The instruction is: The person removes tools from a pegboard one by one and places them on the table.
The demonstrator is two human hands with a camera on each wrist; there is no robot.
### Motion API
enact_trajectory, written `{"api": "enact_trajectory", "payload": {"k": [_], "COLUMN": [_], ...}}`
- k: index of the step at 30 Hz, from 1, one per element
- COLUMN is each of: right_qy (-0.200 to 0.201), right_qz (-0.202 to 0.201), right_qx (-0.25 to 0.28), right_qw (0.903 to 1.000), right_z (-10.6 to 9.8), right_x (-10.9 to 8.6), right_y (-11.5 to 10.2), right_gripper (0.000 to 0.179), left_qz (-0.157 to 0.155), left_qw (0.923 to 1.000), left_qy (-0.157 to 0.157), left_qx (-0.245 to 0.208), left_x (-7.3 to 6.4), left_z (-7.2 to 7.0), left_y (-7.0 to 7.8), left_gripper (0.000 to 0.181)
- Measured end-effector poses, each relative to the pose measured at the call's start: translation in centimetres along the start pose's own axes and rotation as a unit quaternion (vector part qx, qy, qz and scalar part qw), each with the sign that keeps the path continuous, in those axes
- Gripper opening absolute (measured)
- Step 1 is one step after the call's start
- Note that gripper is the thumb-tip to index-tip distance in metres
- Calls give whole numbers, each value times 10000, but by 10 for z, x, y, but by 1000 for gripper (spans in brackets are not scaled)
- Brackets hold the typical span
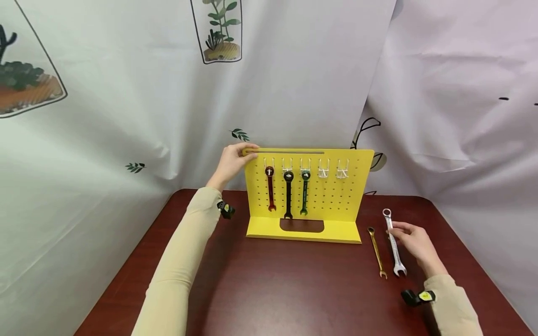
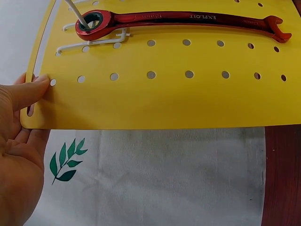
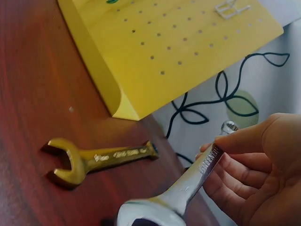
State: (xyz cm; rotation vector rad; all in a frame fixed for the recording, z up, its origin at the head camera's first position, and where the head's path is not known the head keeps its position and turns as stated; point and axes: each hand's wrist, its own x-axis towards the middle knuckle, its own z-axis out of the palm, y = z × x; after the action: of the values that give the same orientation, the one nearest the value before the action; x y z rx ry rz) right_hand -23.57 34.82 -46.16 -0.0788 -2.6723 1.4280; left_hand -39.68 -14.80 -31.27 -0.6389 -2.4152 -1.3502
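Note:
My left hand point(image 1: 232, 162) grips the top left corner of a yellow pegboard point(image 1: 336, 203), thumb on the front face and fingers behind. Three wrenches hang from its white hooks: a red one point(image 1: 271, 191), a black one point(image 1: 288, 196) and a green one point(image 1: 304, 193). In the left wrist view, the ring end of the red wrench point(image 2: 178, 18) is on a hook. At the right, my right hand point(image 1: 416, 242) pinches a silver combination wrench point(image 1: 394, 247) by its shaft, ring end pointing away from me. A smaller gold wrench point(image 1: 376, 252) lies on the table just left of it.
Two sets of white hooks point(image 1: 342, 172) on the board's right side hold no wrench. The board's base stands on a dark red table point(image 1: 286, 284). Behind the table hangs a white cloth point(image 1: 302, 84) with plant prints.

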Motion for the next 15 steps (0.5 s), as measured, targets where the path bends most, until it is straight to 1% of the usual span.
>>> {"api": "enact_trajectory", "payload": {"k": [5,8,15], "right_qy": [-220,-260,-363], "right_qz": [175,239,390], "right_qx": [-17,5,-150], "right_qw": [9996,9994,9985], "right_z": [2,3,1], "right_x": [-1,-1,4], "right_y": [8,11,14], "right_gripper": [47,46,45], "left_qz": [24,63,107], "left_qw": [10000,10000,9997], "left_qy": [-16,32,87], "left_qx": [23,52,189], "left_x": [-1,-1,-1], "left_z": [2,2,1], "left_y": [-1,-2,0], "left_gripper": [23,23,23]}}
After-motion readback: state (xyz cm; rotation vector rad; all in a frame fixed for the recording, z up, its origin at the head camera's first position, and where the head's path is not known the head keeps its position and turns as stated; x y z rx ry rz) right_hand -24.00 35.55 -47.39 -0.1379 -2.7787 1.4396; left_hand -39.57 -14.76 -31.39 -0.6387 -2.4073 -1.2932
